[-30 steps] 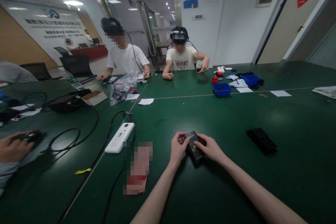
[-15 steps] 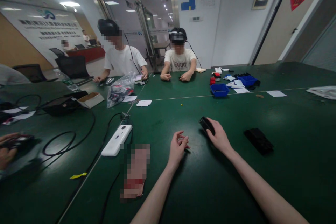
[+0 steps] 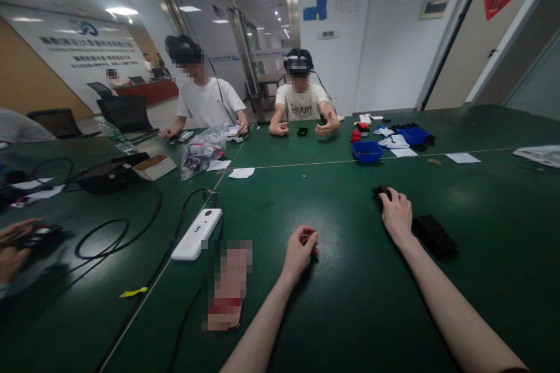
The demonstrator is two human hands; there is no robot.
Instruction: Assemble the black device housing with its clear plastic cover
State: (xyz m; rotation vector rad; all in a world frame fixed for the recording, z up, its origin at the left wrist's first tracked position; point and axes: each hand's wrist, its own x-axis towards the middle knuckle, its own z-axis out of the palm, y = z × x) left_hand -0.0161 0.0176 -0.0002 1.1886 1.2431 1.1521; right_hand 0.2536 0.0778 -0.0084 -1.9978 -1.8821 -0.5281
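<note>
My right hand (image 3: 396,214) reaches out over the green table (image 3: 332,315) and is closed on a small black device (image 3: 380,193), which sticks out past my fingers and rests on or just above the table. A flat black pouch (image 3: 434,234) lies right beside that hand, to its right. My left hand (image 3: 300,251) rests near the table's middle with its fingers curled in; something small and reddish shows inside them, too small to name.
A white power strip (image 3: 196,233) with black cables (image 3: 105,233) lies to the left, beside a blurred phone-sized object (image 3: 227,285). Two people sit across the table. Blue bins (image 3: 368,150), paper slips and a plastic bag (image 3: 202,151) lie farther off. Another person's hand (image 3: 17,242) is at the left edge.
Both my hands held the black device together a second ago. My right hand has carried it away to the right and farther out, next to the black pouch; my left hand stayed and curled shut.
</note>
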